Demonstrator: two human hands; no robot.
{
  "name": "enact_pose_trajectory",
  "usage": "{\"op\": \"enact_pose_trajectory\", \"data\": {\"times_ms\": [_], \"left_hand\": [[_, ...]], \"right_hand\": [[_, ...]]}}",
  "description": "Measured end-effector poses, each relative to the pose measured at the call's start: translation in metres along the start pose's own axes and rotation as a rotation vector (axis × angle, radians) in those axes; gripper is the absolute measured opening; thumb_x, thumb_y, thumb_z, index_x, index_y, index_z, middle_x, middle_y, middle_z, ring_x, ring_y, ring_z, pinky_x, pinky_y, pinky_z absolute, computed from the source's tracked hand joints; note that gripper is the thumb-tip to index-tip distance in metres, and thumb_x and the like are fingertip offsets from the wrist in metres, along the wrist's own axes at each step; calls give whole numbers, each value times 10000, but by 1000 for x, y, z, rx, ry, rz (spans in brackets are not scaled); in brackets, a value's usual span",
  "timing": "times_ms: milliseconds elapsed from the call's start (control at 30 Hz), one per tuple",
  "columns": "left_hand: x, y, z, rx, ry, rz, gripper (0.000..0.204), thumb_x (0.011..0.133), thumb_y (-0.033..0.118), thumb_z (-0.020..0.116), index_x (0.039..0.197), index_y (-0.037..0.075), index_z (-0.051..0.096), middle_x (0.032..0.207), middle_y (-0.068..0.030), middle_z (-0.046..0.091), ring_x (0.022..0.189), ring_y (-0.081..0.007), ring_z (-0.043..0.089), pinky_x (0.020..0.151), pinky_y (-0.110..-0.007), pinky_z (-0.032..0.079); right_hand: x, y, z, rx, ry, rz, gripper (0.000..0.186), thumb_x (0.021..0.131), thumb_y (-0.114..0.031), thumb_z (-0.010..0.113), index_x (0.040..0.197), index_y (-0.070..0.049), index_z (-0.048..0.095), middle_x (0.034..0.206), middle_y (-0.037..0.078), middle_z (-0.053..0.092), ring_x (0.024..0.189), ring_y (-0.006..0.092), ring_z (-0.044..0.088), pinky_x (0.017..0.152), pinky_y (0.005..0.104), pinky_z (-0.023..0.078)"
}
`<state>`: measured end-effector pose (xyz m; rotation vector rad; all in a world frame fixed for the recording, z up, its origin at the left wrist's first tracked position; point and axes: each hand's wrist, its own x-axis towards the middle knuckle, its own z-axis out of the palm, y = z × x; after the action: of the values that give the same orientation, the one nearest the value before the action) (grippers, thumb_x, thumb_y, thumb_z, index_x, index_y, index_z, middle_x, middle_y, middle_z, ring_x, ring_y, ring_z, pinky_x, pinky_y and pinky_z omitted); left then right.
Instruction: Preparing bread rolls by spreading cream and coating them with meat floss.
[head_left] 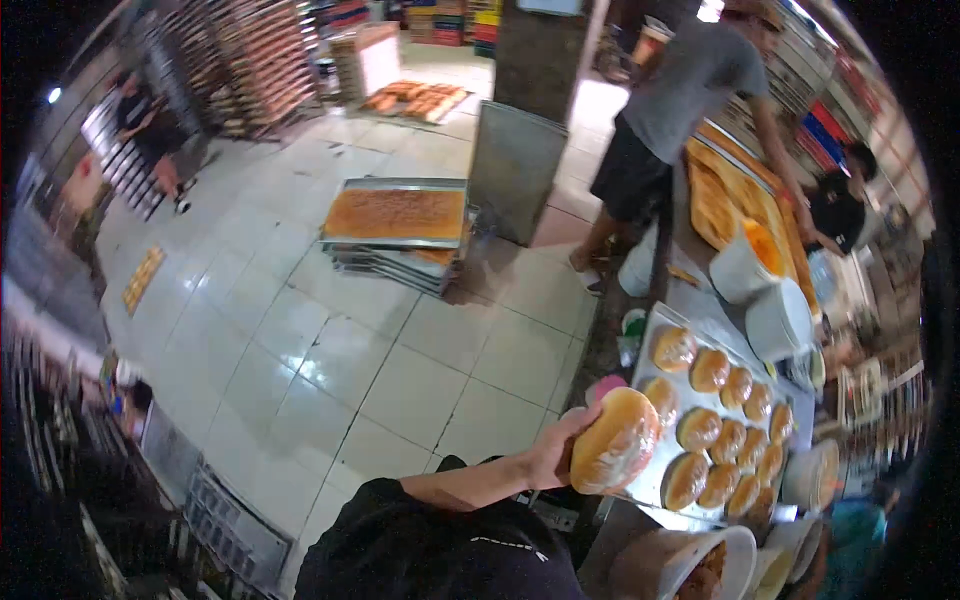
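My left hand (pixel 553 456) is closed around a glossy golden-brown bread roll (pixel 612 440), held up beside the worktable. The roll has a shiny top, and I cannot tell whether it is glaze or clear wrap. Just behind the held roll lies a metal tray (pixel 648 484), bearing several shiny brown rolls (pixel 698 428) in rows. A small pink thing (pixel 605 387) shows next to my fingers, too little of it visible to name. My right hand is out of the picture.
White buckets (pixel 782 320) stand beyond the tray, and a white tub (pixel 740 560) with brown contents sits nearest me. A co-worker in a grey shirt (pixel 700 75) leans over large yellow baked slabs (pixel 715 200). Stacked sheet pans (pixel 395 262) rest on the tiled floor (pixel 400 385).
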<state>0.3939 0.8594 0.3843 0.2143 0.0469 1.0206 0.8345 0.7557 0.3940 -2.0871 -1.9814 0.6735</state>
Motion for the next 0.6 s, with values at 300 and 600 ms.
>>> {"op": "enact_pose_trajectory", "data": {"times_ms": [300,600], "left_hand": [[-122,-32,33,-6,61,376,655,975,565,455,1408,75,432,1365,-99,536,1228,-218,547,1061,-388,440],[-193,-74,27,29,42,703,569,998,543,428,1334,90,495,1272,-66,583,1116,-194,589,951,-364,478]], "right_hand": [[15,-62,-13,-462,-174,-101,353,877,-251,563,1171,-72,639,1061,156,667,889,331,649,806,440,519],[144,-111,14,-814,-160,-702,344,903,-261,526,1159,-52,624,1023,147,651,869,312,637,780,416,512]]}}
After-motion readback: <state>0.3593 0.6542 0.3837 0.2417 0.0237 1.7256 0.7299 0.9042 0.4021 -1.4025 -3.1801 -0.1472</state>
